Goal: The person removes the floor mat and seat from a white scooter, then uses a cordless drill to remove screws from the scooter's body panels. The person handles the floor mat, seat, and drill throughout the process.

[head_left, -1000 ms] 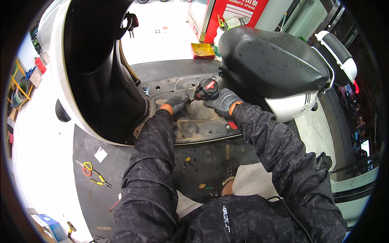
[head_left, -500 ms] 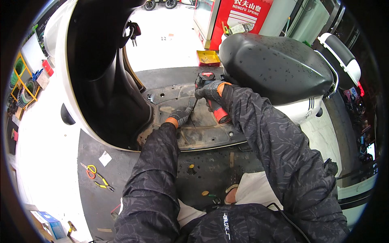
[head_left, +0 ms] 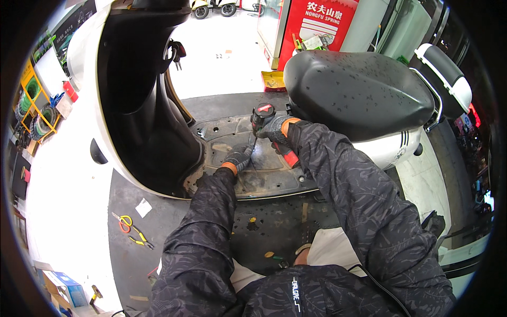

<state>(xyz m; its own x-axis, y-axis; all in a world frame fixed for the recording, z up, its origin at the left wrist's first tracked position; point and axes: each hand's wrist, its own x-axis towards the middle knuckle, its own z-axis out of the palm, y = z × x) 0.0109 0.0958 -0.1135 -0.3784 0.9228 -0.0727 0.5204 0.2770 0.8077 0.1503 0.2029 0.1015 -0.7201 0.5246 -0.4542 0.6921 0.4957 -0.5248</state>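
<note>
My right hand [head_left: 274,130], in a grey glove with an orange cuff, grips a red-and-black cordless drill [head_left: 263,112] held upright over the scooter's footboard [head_left: 274,182]. Its long thin bit [head_left: 254,143] points down at the board. Low beside the bit is my left hand [head_left: 239,158], gloved alike, its fingers drawn together at the bit's lower end. What those fingertips pinch, and the bit's tip, are hidden. Dirt covers the footboard, which has several holes.
The black front panel [head_left: 132,105] rises at left, with keys [head_left: 178,55] hanging from it. A wet black seat [head_left: 359,90] stands at right. Pliers [head_left: 140,239] lie on the dark mat. Behind are a yellow-and-red tray [head_left: 273,81] and a red cabinet [head_left: 317,26].
The view has shifted slightly, moving the scooter a little right and down in the picture. Both hands stay at the same place on the footboard, with the drill still upright.
</note>
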